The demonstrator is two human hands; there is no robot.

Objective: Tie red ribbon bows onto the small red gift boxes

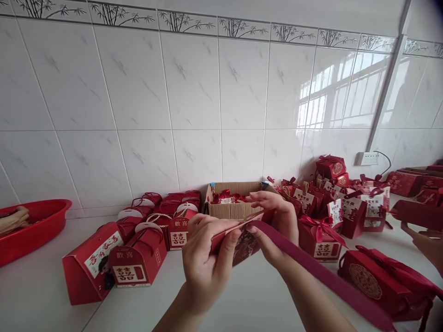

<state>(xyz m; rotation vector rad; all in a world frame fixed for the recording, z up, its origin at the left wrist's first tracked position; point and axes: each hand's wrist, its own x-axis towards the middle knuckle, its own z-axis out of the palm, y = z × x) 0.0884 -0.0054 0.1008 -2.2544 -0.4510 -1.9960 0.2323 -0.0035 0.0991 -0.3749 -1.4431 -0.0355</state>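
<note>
In front of me, my left hand (209,251) grips a red paper gift box (246,249) with printed decoration, thumb on the near face and fingers along the top edge. Across from it, my right hand (278,233) pinches a wide dark-red ribbon (311,265) at the box's top edge, its fingers bent over the far side. The ribbon's long free end trails down to the lower right. My fingers cover much of the box. Behind the hands stands an open cardboard box (223,211) with red items inside.
Several red gift boxes (138,253) stand at left, and many bow-tied ones (321,235) at right. A larger ribboned box (384,281) lies at front right. Another person's hand (15,220) is in a red basin (41,230); a hand (424,242) at far right holds something dark red.
</note>
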